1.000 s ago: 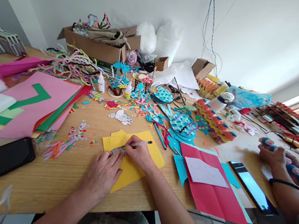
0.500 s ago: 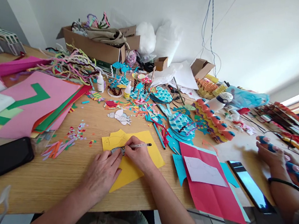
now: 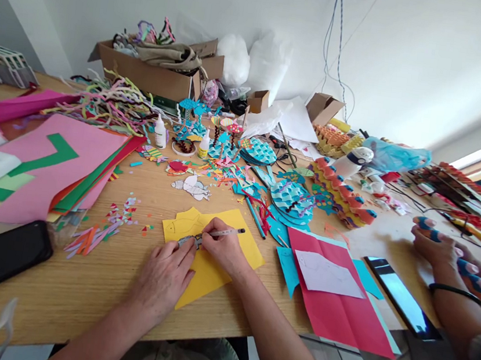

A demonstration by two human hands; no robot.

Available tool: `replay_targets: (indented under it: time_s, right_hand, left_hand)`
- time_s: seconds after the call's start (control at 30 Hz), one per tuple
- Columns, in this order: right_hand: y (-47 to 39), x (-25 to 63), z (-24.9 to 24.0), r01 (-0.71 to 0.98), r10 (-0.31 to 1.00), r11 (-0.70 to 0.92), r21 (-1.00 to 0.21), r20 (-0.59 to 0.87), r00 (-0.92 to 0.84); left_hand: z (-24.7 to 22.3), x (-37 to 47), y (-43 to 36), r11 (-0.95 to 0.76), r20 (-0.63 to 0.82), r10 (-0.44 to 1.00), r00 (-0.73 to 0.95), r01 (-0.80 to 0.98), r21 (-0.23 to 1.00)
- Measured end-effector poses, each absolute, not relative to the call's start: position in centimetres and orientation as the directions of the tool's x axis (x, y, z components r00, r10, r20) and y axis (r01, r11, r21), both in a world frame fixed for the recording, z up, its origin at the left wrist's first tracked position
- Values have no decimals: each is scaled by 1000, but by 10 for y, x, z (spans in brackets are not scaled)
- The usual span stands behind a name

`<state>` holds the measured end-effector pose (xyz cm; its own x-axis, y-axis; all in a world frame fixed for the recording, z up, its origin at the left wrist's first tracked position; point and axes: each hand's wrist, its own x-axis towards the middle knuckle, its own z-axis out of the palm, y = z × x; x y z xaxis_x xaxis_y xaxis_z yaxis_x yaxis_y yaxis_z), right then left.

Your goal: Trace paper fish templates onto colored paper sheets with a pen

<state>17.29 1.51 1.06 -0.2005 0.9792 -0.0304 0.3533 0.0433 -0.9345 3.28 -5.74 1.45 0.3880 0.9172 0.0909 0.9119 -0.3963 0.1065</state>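
Yellow paper (image 3: pixel 221 265) lies on the wooden table before me, with a thin fish outline drawn near its upper left. My left hand (image 3: pixel 168 273) rests on it with fingers laid flat, pressing a small grey-and-white paper cutout (image 3: pixel 189 240) down; its shape is mostly covered. My right hand (image 3: pixel 221 248) is closed around a white pencil with a dark end (image 3: pixel 227 233). The writing tip is hidden by my fingers, close to the cutout's edge. Beyond the yellow paper lies a white fish cutout with drawn lines (image 3: pixel 193 186).
Paper strips (image 3: pixel 95 238) and coloured sheets (image 3: pixel 85 143) lie left, near a black phone (image 3: pixel 2 264). To the right are a red folded sheet (image 3: pixel 333 314), another phone (image 3: pixel 401 296) and another person's hand (image 3: pixel 438 248). Glue bottles (image 3: pixel 161 133) and blue paper crafts (image 3: pixel 291 198) stand farther back.
Both hands stay almost in place on the yellow paper. The pencil shifts very slightly, and the whole view drifts a little to the left.
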Motion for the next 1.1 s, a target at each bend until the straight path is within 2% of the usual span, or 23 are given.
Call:
replay_targets:
  time_s: [0.37, 1.1]
  right_hand:
    - [12, 176, 10, 425, 977, 105, -899, 13, -214]
    - [9, 178, 9, 461, 982, 94, -883, 7, -186]
  left_hand:
    - [16, 32, -59, -400, 87, 916, 392, 910, 107]
    - [13, 32, -57, -396, 107, 917, 385, 912, 107]
